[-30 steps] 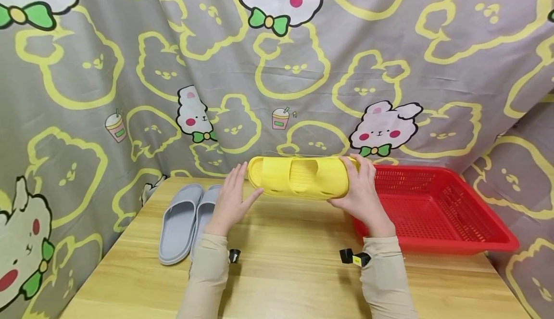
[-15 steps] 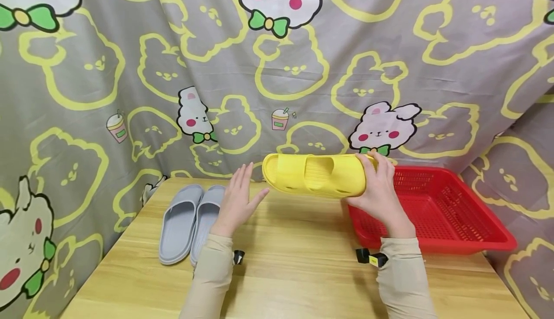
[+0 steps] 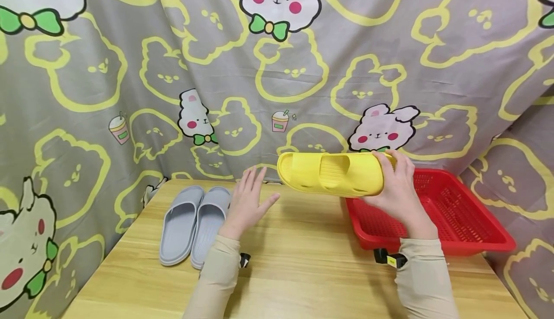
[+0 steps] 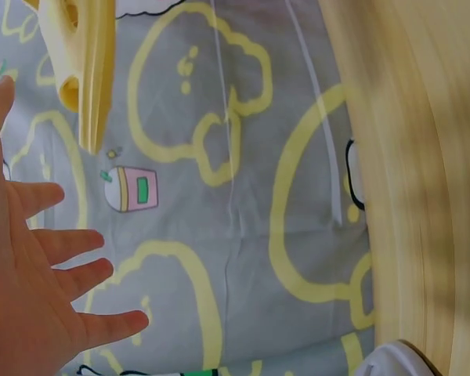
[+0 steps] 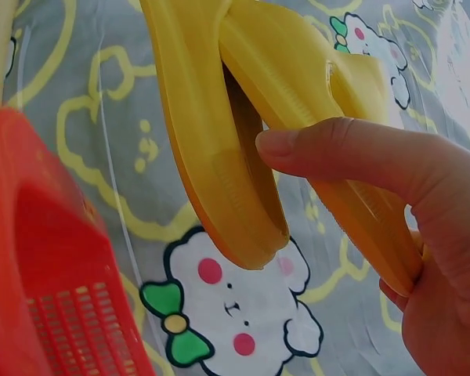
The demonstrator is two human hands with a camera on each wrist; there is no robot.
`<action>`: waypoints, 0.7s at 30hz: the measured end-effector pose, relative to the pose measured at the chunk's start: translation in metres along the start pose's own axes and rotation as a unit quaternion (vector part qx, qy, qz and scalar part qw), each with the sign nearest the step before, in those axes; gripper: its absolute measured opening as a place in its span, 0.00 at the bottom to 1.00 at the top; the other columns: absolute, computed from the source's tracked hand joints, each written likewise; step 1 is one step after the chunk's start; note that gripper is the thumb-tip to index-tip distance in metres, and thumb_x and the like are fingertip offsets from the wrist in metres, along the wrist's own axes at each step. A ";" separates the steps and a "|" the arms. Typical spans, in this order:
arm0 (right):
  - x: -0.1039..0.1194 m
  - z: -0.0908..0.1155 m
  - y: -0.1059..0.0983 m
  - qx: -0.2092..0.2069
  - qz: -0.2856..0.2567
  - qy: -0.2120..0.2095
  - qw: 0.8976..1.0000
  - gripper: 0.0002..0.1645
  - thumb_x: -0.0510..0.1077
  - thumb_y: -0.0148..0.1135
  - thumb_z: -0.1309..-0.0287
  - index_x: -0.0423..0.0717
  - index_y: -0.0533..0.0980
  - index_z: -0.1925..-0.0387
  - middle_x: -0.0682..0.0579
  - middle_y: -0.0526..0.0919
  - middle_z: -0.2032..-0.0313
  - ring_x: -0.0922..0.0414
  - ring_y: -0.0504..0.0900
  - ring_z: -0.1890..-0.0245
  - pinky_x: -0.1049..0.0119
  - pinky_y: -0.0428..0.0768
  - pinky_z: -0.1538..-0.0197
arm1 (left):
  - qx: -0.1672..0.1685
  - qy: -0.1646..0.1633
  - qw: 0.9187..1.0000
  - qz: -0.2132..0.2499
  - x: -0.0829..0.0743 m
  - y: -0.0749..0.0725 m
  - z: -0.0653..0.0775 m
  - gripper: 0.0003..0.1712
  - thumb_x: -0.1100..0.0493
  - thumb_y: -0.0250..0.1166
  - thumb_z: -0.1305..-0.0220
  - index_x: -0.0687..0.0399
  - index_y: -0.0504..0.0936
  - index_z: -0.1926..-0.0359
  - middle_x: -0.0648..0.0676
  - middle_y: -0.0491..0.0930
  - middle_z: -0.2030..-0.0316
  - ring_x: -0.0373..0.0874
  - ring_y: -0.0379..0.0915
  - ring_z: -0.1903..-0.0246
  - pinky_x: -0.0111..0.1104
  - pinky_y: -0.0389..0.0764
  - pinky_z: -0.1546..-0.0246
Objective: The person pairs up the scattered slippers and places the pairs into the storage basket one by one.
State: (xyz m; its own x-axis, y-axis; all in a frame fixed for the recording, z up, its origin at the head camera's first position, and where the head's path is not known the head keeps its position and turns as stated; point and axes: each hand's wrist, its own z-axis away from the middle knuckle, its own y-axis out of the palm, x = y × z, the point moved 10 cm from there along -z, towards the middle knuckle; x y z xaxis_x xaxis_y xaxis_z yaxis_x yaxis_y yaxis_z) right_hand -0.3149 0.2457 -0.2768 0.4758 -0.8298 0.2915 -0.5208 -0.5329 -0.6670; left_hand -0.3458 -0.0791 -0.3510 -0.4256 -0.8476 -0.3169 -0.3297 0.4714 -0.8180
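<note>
My right hand (image 3: 399,191) grips a pair of yellow slippers (image 3: 303,171) by one end, lying sideways and raised above the table. In the right wrist view the two slippers (image 5: 219,157) sit against each other, with the thumb (image 5: 329,145) pressing into the gap between them. Left of them, my left hand (image 3: 245,203) is held up with spread fingers, apart from the slippers and holding nothing. The left wrist view also has the yellow end (image 4: 94,78) ahead of that hand.
A pair of grey slippers (image 3: 178,227) stands side by side at the table's left. On the right is a red perforated plastic basket (image 3: 437,247), partly behind the right hand. A patterned curtain (image 3: 294,83) hangs behind the wooden table (image 3: 303,280).
The right hand has carried the yellow slippers to the right, overlapping the basket's left part. The left hand has come away from the slippers' left end and drifted slightly right, fingers spread.
</note>
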 end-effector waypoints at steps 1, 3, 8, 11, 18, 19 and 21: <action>-0.001 0.000 -0.002 0.000 0.001 0.000 1.000 0.60 0.41 0.83 0.79 0.44 0.63 0.37 0.33 0.56 0.38 0.35 0.47 0.34 0.37 0.60 0.44 | 0.002 0.002 1.000 0.000 -0.002 0.001 0.000 0.46 0.31 0.51 0.34 0.44 0.49 0.23 0.60 0.52 0.25 0.59 0.46 0.25 0.61 0.55 0.31; -0.004 0.000 -0.006 0.002 0.008 0.002 1.000 0.60 0.40 0.83 0.79 0.44 0.63 0.37 0.33 0.56 0.38 0.35 0.47 0.34 0.37 0.60 0.44 | 0.005 0.004 1.000 -0.001 -0.005 0.003 -0.001 0.46 0.31 0.52 0.34 0.44 0.50 0.23 0.61 0.53 0.25 0.59 0.46 0.25 0.62 0.55 0.31; -0.011 -0.001 -0.015 0.013 0.020 0.010 1.000 0.61 0.38 0.83 0.78 0.47 0.62 0.36 0.34 0.55 0.37 0.36 0.48 0.33 0.35 0.63 0.47 | 0.015 0.008 1.000 0.001 -0.015 0.009 -0.002 0.46 0.30 0.52 0.35 0.43 0.50 0.23 0.60 0.51 0.24 0.58 0.44 0.24 0.61 0.54 0.30; -0.013 -0.002 -0.021 0.013 0.026 0.005 1.000 0.61 0.37 0.83 0.79 0.47 0.62 0.36 0.34 0.55 0.37 0.36 0.48 0.34 0.35 0.63 0.47 | 0.024 0.011 1.000 0.007 -0.023 0.015 -0.004 0.47 0.29 0.51 0.35 0.42 0.48 0.23 0.60 0.50 0.24 0.58 0.43 0.24 0.61 0.52 0.30; -0.021 -0.003 -0.032 0.020 0.049 0.003 0.999 0.62 0.38 0.84 0.80 0.46 0.62 0.36 0.35 0.55 0.37 0.35 0.49 0.34 0.36 0.63 0.47 | 0.040 0.011 0.999 0.006 -0.040 0.030 -0.007 0.49 0.25 0.47 0.36 0.39 0.44 0.22 0.59 0.49 0.24 0.57 0.41 0.24 0.60 0.51 0.29; -0.022 -0.003 -0.034 0.020 0.051 0.002 0.998 0.62 0.38 0.84 0.80 0.46 0.62 0.36 0.35 0.55 0.37 0.35 0.48 0.34 0.36 0.62 0.47 | 0.043 0.010 0.999 0.008 -0.042 0.031 -0.007 0.49 0.25 0.47 0.36 0.39 0.44 0.22 0.58 0.49 0.23 0.57 0.40 0.23 0.60 0.50 0.29; -0.023 -0.003 -0.038 0.018 0.055 -0.003 0.998 0.62 0.38 0.84 0.80 0.46 0.62 0.36 0.35 0.55 0.37 0.35 0.49 0.34 0.36 0.62 0.47 | 0.043 0.013 0.999 0.010 -0.048 0.035 -0.008 0.49 0.25 0.47 0.36 0.39 0.44 0.22 0.58 0.48 0.23 0.57 0.40 0.23 0.61 0.50 0.29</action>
State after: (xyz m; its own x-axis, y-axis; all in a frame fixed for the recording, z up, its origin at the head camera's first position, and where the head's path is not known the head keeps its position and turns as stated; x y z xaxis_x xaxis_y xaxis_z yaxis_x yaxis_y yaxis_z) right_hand -0.3087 0.2846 -0.2564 0.4209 -0.8822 0.2112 -0.5444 -0.4319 -0.7191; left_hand -0.3436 -0.0203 -0.3606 -0.4541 -0.8307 -0.3222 -0.2468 0.4648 -0.8503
